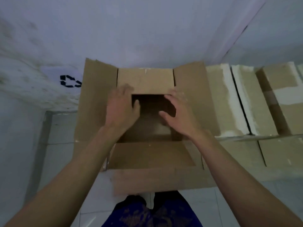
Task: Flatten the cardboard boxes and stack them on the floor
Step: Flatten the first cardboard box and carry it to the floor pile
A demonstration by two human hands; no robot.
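Cardboard box (147,154) flaps splayed, left hand (120,108) and right hand (177,112) grip spread over its open mouth.

I see the open box (98,102) standing on the floor (62,138) against the far wall (147,30), its four flaps spread outward. Both hands, left (121,108) and right (178,112), sit over its opening. Flattened cardboard (246,102) lies just right of it.
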